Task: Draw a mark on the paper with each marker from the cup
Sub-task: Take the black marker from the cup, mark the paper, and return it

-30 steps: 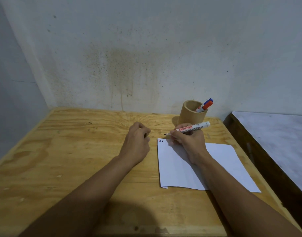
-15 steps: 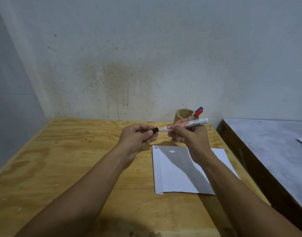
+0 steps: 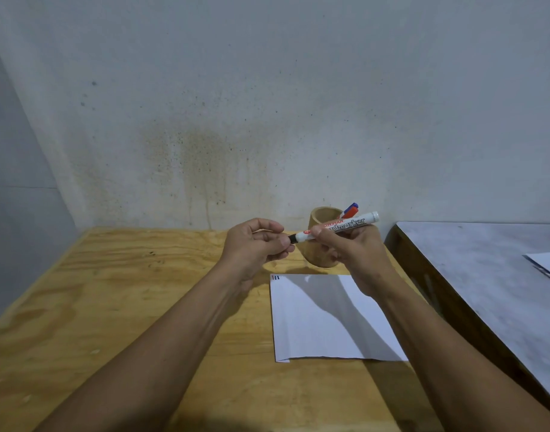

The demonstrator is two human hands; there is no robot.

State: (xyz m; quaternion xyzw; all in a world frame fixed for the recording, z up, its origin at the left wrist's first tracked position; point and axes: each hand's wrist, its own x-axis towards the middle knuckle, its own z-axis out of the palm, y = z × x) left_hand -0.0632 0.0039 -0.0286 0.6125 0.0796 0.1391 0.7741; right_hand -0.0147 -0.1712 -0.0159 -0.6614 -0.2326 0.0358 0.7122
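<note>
My right hand (image 3: 357, 254) holds a white marker (image 3: 345, 227) level above the table, its black end pointing left. My left hand (image 3: 256, 244) pinches the black cap (image 3: 293, 238) at that end. Behind the hands stands a tan wooden cup (image 3: 322, 218) with a red and a blue marker (image 3: 350, 210) sticking out. A white paper (image 3: 323, 325) lies on the wooden table (image 3: 117, 307) below my right hand. It carries short red, blue and black marks (image 3: 276, 278) at its top left corner.
A stained grey wall rises right behind the table. To the right, a grey-topped table (image 3: 485, 275) stands close by with a sheet of paper (image 3: 548, 263) at its far edge.
My right hand lifted the marker off the paper's corner and turned it level. My left hand rose from the table and brought the cap to the marker's tip.
</note>
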